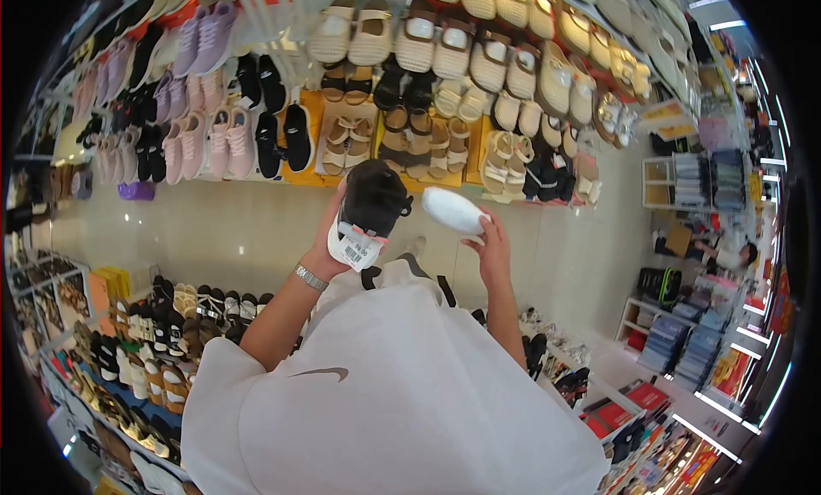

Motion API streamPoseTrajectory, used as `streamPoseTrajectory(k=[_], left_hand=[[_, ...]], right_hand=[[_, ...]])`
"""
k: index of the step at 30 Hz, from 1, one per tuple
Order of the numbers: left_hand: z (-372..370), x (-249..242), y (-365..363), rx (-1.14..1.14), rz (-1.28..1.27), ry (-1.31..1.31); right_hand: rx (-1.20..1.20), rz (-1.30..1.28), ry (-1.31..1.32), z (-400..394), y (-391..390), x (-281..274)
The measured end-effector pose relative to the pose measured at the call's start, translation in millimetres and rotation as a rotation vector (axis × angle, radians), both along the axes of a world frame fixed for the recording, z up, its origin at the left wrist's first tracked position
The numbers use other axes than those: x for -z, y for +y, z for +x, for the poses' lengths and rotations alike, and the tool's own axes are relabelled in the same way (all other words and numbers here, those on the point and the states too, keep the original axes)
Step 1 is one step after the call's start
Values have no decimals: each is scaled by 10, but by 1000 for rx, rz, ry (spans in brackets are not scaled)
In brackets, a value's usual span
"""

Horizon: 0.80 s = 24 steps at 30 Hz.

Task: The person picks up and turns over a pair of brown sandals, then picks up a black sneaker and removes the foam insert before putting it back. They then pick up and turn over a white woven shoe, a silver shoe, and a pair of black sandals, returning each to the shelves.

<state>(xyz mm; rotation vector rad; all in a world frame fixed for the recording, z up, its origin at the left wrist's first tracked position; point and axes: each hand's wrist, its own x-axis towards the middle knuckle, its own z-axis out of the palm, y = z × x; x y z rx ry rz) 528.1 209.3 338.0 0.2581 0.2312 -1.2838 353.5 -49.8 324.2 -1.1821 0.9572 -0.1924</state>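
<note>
My left hand (321, 243), with a metal watch on its wrist, is wrapped round a black shoe (374, 196) held up in front of my chest. A white price tag (356, 250) with a barcode hangs at the shoe's near end, beside a small pink strip. To the right, my right hand (491, 247) pinches a smooth white oval piece (451, 211) between thumb and fingers at its right end. The oval piece and the shoe are apart, with a small gap between them. Beyond both hands stands the shelf edge with rows of sandals.
Ahead, a display rack holds pink sneakers (231, 142), black slip-ons (298, 138) and beige sandals (348, 143). More shoes (162, 375) line shelves at the lower left. Tiled floor (256, 230) runs between the racks. At the far right a person (727, 256) is near stacked folded clothes (671, 341).
</note>
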Motion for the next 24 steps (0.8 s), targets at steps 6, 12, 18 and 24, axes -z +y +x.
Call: streamPoseTrajectory(k=[6, 12, 18, 24], left_hand=[[-351, -82, -897, 93, 37, 70], [-756, 134, -1651, 297, -78, 18], [-1220, -134, -2288, 237, 94, 482], [-1450, -91, -2677, 347, 105, 256]], right_hand=[[98, -25, -45, -455, -647, -4], [144, -10, 9, -1046, -1141, 212], [195, -93, 32, -1574, -1497, 336], [214, -314, 78, -1948, -1729, 397]])
